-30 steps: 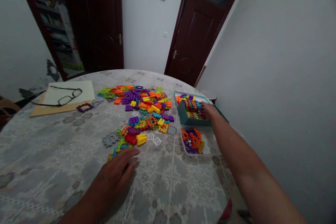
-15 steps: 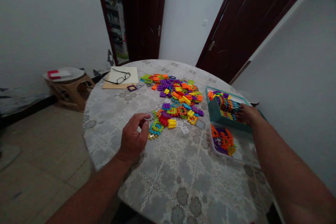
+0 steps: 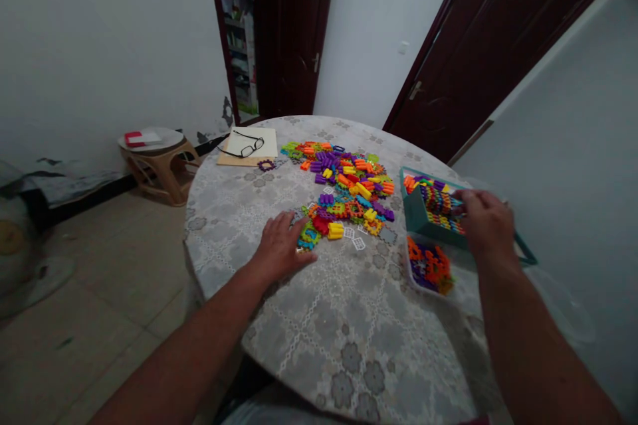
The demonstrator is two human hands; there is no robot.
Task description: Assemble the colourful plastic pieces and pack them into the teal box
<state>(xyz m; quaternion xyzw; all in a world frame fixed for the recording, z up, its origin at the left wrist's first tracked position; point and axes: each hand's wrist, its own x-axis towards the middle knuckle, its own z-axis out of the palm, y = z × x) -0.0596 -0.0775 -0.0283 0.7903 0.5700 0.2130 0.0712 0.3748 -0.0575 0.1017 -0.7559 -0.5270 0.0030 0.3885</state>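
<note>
My left hand (image 3: pixel 283 244) lies with fingers spread at the near left end of a heap of colourful plastic building pieces (image 3: pixel 349 176). Its thumb and fingertips are around a green and turquoise toothed piece (image 3: pixel 310 235). A red piece (image 3: pixel 321 224) and a yellow piece (image 3: pixel 335 231) are close by. Over a teal box (image 3: pixel 416 211) at the right is my right hand (image 3: pixel 484 218), thumb and fingers drawn together. Whatever they pinch is hidden. Rows of small multicoloured pieces (image 3: pixel 441 202) stand in the box beside those fingertips.
In front of the box sits a clear plastic tub (image 3: pixel 413 277) with orange and purple pieces. Black glasses (image 3: pixel 248 149) rest on paper (image 3: pixel 269 139) at the table's far left. A stool (image 3: pixel 172 179) stands beyond the round table (image 3: pixel 319 319).
My left hand has gone from curled to spread and sits lower over the pieces. My right hand has lifted from inside the box, fingers drawn together. The view has shifted slightly.
</note>
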